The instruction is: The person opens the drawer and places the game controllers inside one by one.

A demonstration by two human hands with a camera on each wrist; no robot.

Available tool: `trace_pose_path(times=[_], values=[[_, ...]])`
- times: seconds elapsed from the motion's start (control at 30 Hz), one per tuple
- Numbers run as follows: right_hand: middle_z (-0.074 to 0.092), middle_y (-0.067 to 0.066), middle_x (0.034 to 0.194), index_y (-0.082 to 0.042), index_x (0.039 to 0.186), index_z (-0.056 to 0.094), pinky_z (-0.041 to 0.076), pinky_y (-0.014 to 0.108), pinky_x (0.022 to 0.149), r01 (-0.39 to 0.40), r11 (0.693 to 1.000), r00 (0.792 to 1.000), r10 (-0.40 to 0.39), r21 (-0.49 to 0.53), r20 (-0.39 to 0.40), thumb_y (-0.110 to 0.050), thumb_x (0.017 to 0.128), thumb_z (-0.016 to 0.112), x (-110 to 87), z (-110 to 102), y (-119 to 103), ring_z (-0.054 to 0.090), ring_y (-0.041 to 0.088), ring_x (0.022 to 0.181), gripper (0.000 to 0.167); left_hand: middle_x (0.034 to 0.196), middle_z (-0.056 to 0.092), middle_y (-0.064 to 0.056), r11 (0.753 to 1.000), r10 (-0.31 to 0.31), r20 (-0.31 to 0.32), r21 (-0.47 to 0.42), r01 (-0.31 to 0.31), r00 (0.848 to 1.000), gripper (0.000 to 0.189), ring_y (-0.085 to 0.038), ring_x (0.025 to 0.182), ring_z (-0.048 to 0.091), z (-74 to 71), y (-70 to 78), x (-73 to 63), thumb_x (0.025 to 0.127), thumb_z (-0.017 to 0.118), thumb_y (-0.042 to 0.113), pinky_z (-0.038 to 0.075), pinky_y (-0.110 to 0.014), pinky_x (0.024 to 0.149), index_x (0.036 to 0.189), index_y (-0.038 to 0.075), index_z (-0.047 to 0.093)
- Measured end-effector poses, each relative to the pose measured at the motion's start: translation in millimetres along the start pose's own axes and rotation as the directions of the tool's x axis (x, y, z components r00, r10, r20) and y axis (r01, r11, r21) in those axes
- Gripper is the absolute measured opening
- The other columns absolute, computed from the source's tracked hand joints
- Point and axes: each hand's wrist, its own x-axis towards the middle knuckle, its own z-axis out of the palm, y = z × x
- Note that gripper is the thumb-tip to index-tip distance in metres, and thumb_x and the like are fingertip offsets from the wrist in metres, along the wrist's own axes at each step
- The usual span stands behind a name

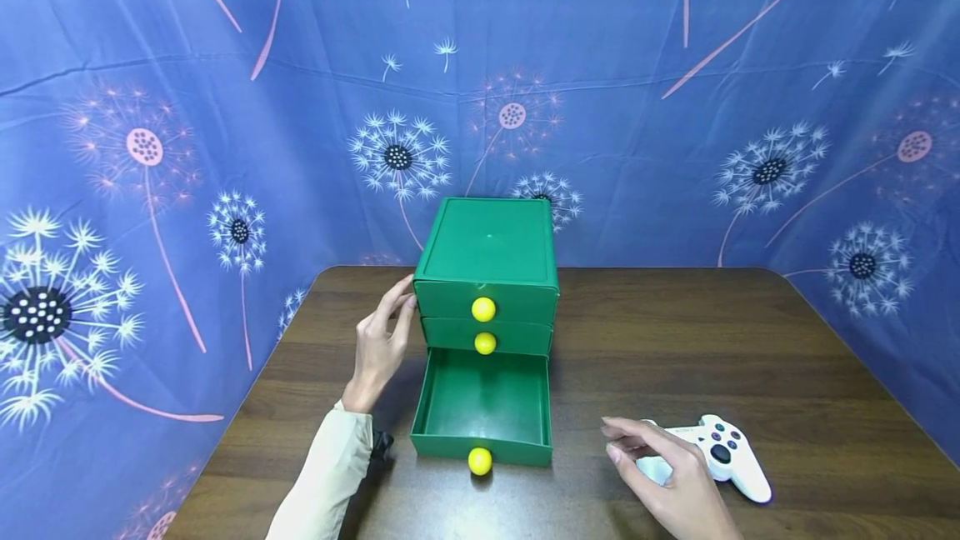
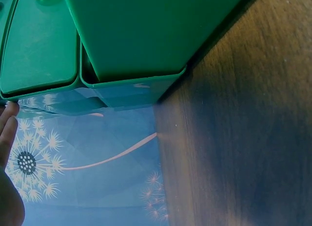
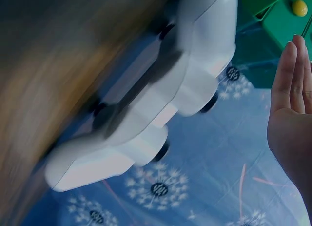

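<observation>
A small green drawer cabinet stands on the table, with a round yellow knob on each of its three drawers. Its bottom drawer is pulled out, and nothing lies inside. The upper two drawers are closed. My left hand rests its fingertips against the cabinet's left side, near the top drawer; in the left wrist view those fingers touch its edge. To the right, a white game controller lies on the table. My right hand hovers by its left part, partly hiding it, fingers loosely bent around nothing.
The brown wooden table spreads out on both sides of the cabinet. A blue cloth with dandelion prints hangs behind and along the sides. A dark object shows beside the left wrist.
</observation>
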Motion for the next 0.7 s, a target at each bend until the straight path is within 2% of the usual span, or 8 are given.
trace_pose_path(times=[0.23,0.37,0.53,0.7], values=[[0.077,-0.002,0.103,-0.008,0.121,0.074,0.057,0.016,0.076,0.002,1.000,0.999,-0.003,-0.025,-0.049,0.016,0.076,0.081,-5.5,-16,9,0.073,0.009,0.089,0.051,0.100,0.078,-0.012,1.000,-0.009,-0.004,0.003,0.009,1.000,0.048,-0.028,0.086,0.076,-0.3,0.4,0.3,0.092,0.070,-0.013,0.059,-0.032,0.069,0.136,0.006,0.066],[0.077,0.002,0.102,-0.006,0.119,0.074,0.056,0.014,0.076,-0.009,0.998,0.997,0.005,-0.054,-0.079,0.018,0.074,0.080,-8.8,-23,13,0.072,0.006,0.088,0.051,0.100,0.078,-0.012,1.000,-0.009,-0.008,0.005,0.009,1.000,0.048,-0.028,0.085,0.075,-0.8,-0.4,0.1,0.092,0.070,-0.013,0.059,-0.033,0.068,0.136,0.006,0.066],[0.077,0.001,0.099,-0.004,0.116,0.075,0.053,0.010,0.075,-0.092,0.991,0.991,0.081,-0.094,-0.111,0.021,0.074,0.079,-15.3,-32,16,0.069,-0.001,0.084,0.049,0.101,0.078,-0.013,1.000,-0.011,0.000,0.002,0.011,1.000,0.048,-0.028,0.087,0.075,-1.0,-1.0,-0.6,0.093,0.070,-0.012,0.059,-0.031,0.069,0.137,0.007,0.065],[0.077,0.000,0.097,-0.008,0.115,0.077,0.052,0.008,0.073,-0.199,0.969,0.973,0.179,-0.144,-0.143,0.016,0.077,0.081,-21.7,-44,18,0.066,-0.006,0.083,0.045,0.103,0.077,-0.013,1.000,-0.012,0.012,0.002,0.012,1.000,0.048,-0.027,0.087,0.075,-1.6,-0.6,-0.3,0.094,0.070,-0.009,0.059,-0.031,0.069,0.138,0.008,0.065]])
